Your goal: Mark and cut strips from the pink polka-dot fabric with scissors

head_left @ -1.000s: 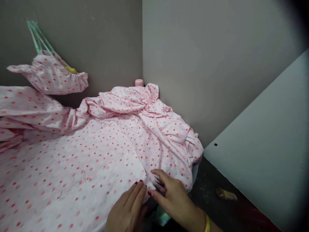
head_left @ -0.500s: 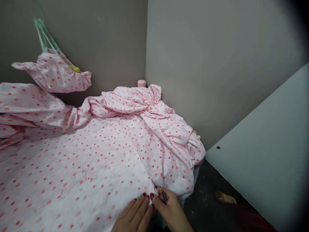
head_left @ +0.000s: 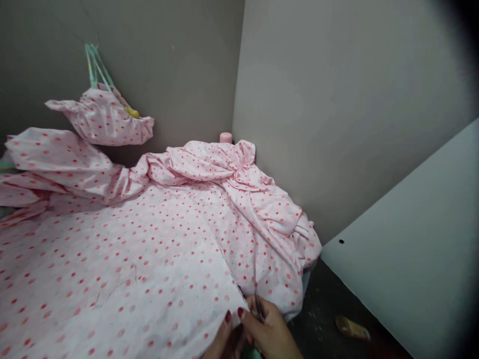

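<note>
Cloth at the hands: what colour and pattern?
The cloth is pale pink with scattered red and orange-pink dots; the head view shows it best.

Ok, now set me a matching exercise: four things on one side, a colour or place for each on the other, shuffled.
1. Metal tool
2. Straps
3. Spread cloth
4. Small container

A. Pale green
B. Lying on the dark surface
C. In the right hand
D. Pink with red dots

Pairs: 1-C, 2-A, 3-D, 4-B
</note>
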{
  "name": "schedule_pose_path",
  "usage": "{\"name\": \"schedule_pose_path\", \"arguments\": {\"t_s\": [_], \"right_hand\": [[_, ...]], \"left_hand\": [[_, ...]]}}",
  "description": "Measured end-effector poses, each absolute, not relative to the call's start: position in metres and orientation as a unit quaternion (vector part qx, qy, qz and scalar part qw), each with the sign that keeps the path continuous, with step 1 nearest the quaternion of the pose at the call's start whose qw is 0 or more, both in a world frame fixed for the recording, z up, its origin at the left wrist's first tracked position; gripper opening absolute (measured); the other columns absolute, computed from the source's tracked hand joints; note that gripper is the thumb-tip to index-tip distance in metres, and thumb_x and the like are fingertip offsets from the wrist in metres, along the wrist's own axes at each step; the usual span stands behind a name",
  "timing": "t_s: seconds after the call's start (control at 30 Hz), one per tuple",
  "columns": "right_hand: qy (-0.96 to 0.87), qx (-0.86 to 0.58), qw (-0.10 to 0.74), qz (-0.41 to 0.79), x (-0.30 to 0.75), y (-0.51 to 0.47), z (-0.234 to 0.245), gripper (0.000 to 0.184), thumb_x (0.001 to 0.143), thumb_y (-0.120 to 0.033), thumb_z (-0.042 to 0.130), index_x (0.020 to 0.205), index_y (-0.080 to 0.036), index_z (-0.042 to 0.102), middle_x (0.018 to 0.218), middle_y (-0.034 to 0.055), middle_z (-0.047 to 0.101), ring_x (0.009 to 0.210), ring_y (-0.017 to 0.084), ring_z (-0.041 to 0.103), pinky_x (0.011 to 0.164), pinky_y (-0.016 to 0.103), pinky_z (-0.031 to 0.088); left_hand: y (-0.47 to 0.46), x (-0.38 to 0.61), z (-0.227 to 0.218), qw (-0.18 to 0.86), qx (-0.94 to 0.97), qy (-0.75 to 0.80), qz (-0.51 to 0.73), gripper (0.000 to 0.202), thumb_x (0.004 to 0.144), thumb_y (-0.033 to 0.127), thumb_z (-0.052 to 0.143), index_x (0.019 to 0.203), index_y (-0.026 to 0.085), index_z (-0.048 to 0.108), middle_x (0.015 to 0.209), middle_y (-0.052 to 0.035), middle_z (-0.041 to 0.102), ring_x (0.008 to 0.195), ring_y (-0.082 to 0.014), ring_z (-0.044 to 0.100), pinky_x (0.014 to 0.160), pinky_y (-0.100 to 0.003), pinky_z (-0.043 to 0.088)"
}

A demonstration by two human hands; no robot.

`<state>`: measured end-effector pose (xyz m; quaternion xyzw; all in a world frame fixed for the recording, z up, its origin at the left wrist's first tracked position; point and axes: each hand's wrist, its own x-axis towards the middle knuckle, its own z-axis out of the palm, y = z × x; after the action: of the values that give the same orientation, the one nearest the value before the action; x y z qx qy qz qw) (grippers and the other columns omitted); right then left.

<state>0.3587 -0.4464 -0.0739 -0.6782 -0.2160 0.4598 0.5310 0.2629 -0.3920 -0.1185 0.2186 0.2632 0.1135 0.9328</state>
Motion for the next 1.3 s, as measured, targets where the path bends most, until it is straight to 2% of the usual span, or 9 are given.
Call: {"name": "schedule_pose_path", "arguments": {"t_s": [0.17, 0.27, 0.37, 0.57, 0.7, 0.83, 0.93, 1.1, 1.3], "right_hand": [[-0.274, -0.662, 0.543, 0.438, 0.371, -0.453, -0.066, 0.045, 0.069, -0.06, 0.057, 0.063, -0.018, 0.043, 0.056, -0.0037, 0.042, 0.054, 0.01, 0.041, 0.053, 0.023, 0.034], [-0.252, -0.667, 0.564, 0.417, 0.383, -0.453, -0.054, 0.044, 0.073, -0.06, 0.055, 0.085, -0.017, 0.051, 0.059, -0.0053, 0.038, 0.054, 0.009, 0.039, 0.051, 0.021, 0.033], [-0.211, -0.647, 0.557, 0.476, 0.392, -0.449, -0.049, 0.065, 0.073, -0.063, 0.052, 0.118, -0.018, 0.043, 0.057, -0.0078, 0.034, 0.045, 0.007, 0.031, 0.041, 0.019, 0.027], [-0.237, -0.699, 0.511, 0.44, 0.406, -0.453, -0.058, 0.073, 0.077, -0.067, 0.039, 0.124, -0.011, 0.04, 0.053, -0.0079, 0.038, 0.037, 0.007, 0.033, 0.038, 0.02, 0.029], [-0.253, -0.694, 0.485, 0.468, 0.393, -0.462, -0.044, 0.056, 0.082, -0.064, 0.034, 0.108, -0.017, 0.051, 0.058, -0.006, 0.037, 0.042, 0.006, 0.031, 0.038, 0.02, 0.025], [-0.247, -0.672, 0.462, 0.524, 0.379, -0.46, -0.036, 0.052, 0.08, -0.067, 0.033, 0.083, -0.018, 0.052, 0.06, -0.0048, 0.038, 0.043, 0.005, 0.029, 0.037, 0.019, 0.022], [-0.235, -0.671, 0.44, 0.548, 0.379, -0.459, -0.042, 0.05, 0.08, -0.067, 0.034, 0.077, -0.019, 0.048, 0.056, -0.0057, 0.04, 0.039, 0.004, 0.029, 0.036, 0.018, 0.022], [-0.227, -0.652, 0.435, 0.578, 0.381, -0.454, -0.048, 0.043, 0.083, -0.06, 0.035, 0.073, -0.019, 0.043, 0.054, -0.0069, 0.04, 0.035, 0.003, 0.028, 0.034, 0.017, 0.021], [-0.226, -0.63, 0.446, 0.594, 0.375, -0.44, -0.043, 0.044, 0.082, -0.062, 0.033, 0.073, -0.02, 0.04, 0.053, -0.0068, 0.043, 0.032, 0.003, 0.029, 0.031, 0.018, 0.019]], "left_hand": [[-0.39, 0.279, -0.095, 0.93, 0.054, 0.324, 0.167, 0.029, 0.068, 0.032, 0.073, 0.088, 0.012, 0.069, 0.094, -0.0098, 0.071, 0.106, -0.0248, 0.059, 0.098, -0.035, 0.041], [-0.392, 0.285, -0.096, 0.906, 0.014, 0.388, 0.167, 0.015, 0.072, 0.024, 0.069, 0.08, 0.012, 0.068, 0.081, -0.0089, 0.072, 0.094, -0.0241, 0.065, 0.094, -0.034, 0.045], [-0.391, 0.287, -0.099, 0.891, 0.021, 0.423, 0.162, 0.012, 0.073, 0.02, 0.067, 0.08, 0.011, 0.068, 0.078, -0.009, 0.073, 0.088, -0.0247, 0.066, 0.09, -0.034, 0.047], [-0.389, 0.285, -0.102, 0.875, 0.102, 0.45, 0.145, 0.014, 0.068, 0.024, 0.071, 0.077, 0.014, 0.069, 0.073, -0.0073, 0.072, 0.083, -0.0233, 0.067, 0.08, -0.031, 0.049], [-0.389, 0.285, -0.1, 0.87, 0.136, 0.457, 0.126, 0.017, 0.066, 0.032, 0.072, 0.072, 0.016, 0.069, 0.064, -0.0054, 0.07, 0.075, -0.0217, 0.067, 0.076, -0.03, 0.048], [-0.389, 0.284, -0.102, 0.884, 0.186, 0.416, 0.101, 0.041, 0.044, 0.05, 0.08, 0.057, 0.014, 0.065, 0.048, -0.0009, 0.06, 0.051, -0.0166, 0.057, 0.066, -0.03, 0.048], [-0.39, 0.285, -0.098, 0.893, 0.185, 0.399, 0.092, 0.052, 0.032, 0.063, 0.077, 0.044, 0.016, 0.056, 0.039, 0.0016, 0.05, 0.049, -0.0163, 0.055, 0.065, -0.032, 0.047], [-0.387, 0.283, -0.077, 0.926, 0.146, 0.348, -0.002, 0.05, 0.036, 0.062, 0.077, 0.044, 0.019, 0.052, 0.043, 0.0001, 0.051, 0.068, -0.0257, 0.063, 0.073, -0.039, 0.049], [-0.38, 0.274, -0.079, 0.932, 0.176, 0.311, -0.064, 0.055, 0.045, 0.072, 0.065, 0.041, 0.02, 0.046, 0.049, -0.0064, 0.059, 0.071, -0.0282, 0.064, 0.072, -0.041, 0.05]]}}
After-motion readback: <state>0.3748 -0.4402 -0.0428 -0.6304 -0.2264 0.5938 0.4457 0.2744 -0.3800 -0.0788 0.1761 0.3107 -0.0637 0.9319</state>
